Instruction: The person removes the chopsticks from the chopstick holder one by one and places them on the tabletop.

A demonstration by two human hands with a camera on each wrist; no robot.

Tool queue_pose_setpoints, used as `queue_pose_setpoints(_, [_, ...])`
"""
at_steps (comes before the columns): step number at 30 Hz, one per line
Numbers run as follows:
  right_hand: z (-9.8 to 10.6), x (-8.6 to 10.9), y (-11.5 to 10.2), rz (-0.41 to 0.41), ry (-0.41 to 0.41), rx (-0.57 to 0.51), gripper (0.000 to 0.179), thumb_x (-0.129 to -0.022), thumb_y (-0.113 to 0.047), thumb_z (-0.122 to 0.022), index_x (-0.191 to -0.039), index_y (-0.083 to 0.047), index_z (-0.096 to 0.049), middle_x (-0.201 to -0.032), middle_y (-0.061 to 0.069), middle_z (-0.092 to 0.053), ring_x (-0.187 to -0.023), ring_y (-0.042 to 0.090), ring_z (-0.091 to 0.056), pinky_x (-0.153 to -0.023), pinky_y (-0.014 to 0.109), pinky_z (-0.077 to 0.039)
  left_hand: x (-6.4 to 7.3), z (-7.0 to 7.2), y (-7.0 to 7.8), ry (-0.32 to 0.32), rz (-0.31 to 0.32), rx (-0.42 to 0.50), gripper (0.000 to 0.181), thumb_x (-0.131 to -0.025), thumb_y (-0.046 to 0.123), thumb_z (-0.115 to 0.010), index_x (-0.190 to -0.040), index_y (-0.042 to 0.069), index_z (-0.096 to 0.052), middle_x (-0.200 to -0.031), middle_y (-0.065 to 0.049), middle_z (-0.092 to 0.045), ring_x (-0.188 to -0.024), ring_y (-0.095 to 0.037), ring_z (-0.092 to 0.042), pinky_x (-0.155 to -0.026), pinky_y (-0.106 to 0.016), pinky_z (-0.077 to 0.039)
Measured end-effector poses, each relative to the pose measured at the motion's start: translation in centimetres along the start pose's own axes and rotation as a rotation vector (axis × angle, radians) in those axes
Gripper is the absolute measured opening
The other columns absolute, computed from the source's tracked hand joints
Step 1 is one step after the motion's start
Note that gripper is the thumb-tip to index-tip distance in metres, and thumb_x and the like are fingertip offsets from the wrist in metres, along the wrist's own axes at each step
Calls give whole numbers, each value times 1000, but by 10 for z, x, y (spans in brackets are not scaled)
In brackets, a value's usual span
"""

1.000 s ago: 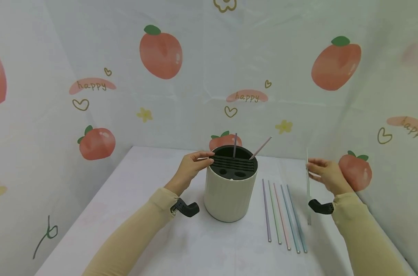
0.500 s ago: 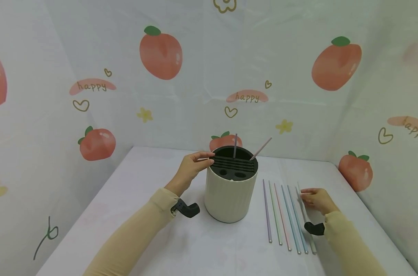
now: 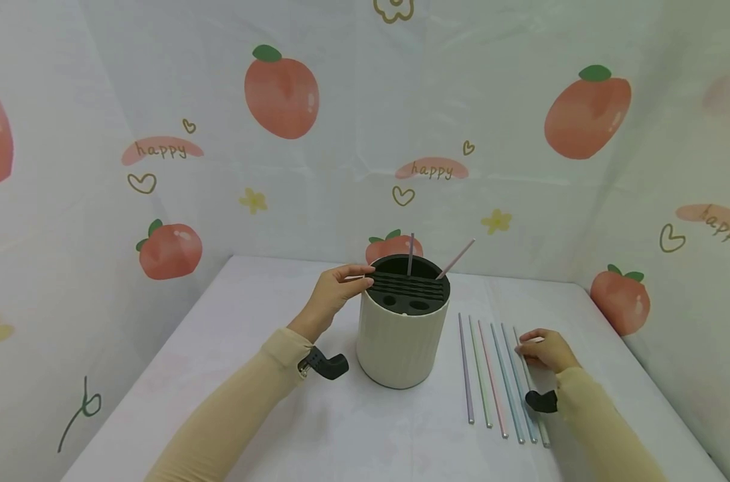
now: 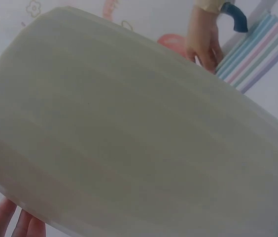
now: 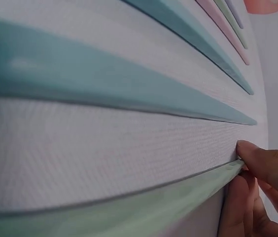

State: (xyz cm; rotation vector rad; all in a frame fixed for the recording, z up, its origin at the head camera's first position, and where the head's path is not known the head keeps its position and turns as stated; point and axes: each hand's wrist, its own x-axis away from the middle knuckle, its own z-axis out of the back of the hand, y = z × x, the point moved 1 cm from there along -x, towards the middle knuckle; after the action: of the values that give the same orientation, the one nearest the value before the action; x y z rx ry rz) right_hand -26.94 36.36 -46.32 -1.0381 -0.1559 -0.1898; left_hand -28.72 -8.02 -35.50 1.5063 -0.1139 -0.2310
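My left hand (image 3: 336, 294) rests its fairly straight fingertips on the left rim of a cream ribbed utensil holder (image 3: 399, 351), which has a black slotted top (image 3: 408, 286). In the left wrist view the holder's wall fills most of the picture, with my fingers (image 4: 1, 217) at its lower edge. To the right, my right hand (image 3: 546, 349) pinches a pale green chopstick (image 5: 129, 210) near its thin far end, low over the table. This chopstick lies outermost in a row; its neighbours are two blue chopsticks (image 5: 129, 84).
Further left in the row lie a pink chopstick (image 3: 493, 378), a green one (image 3: 480, 371) and a purple one (image 3: 466, 368). Two thin chopsticks (image 3: 411, 254) stand in the holder's rear opening. A printed cloth backdrop (image 3: 316, 181) rises behind the white table (image 3: 268, 415).
My right hand has brought the pale green chopstick down and left, from held upright at the right to beside the blue ones. My left hand has stayed at the rim.
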Motion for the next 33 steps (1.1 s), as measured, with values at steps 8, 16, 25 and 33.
queue_pose_setpoints(8, [-1,-1,-1,-18,1,37,34,-86,-4,-69,-110,16,-54,-79,4,-63,-68,8,-60,-61,23,-56,12,-3,18,-6,22,-13,35,-92,11,-65,-125,-1,-62,-137,-14,-52,-127,-30,-51,-111,-44,-39])
queue_pose_setpoints(16, [0,1,-6,-24,-1,68,38,-86,-7,-71,-110,17,-53,-84,7,-63,-69,9,-60,-61,23,-56,11,-3,17,-9,15,-8,35,-92,10,-64,-125,-1,-62,-138,-14,-51,-130,-30,-48,-111,-44,-38])
queue_pose_setpoints(25, [6,3,-44,104,13,-51,51,-95,-16,-63,-127,18,-44,-98,3,-68,-83,4,-64,-77,25,-58,1,-1,0,4,-4,0,35,-90,17,-68,-124,6,-65,-135,-9,-53,-128,-26,-50,-111,-44,-38])
queue_pose_setpoints(33, [-6,11,-119,549,3,-404,23,-96,-8,-59,-119,-10,-55,-102,-7,-61,-93,0,-64,-83,15,-53,2,0,-1,5,-16,-8,35,-91,18,-68,-124,6,-65,-135,-9,-53,-125,-26,-52,-110,-45,-39])
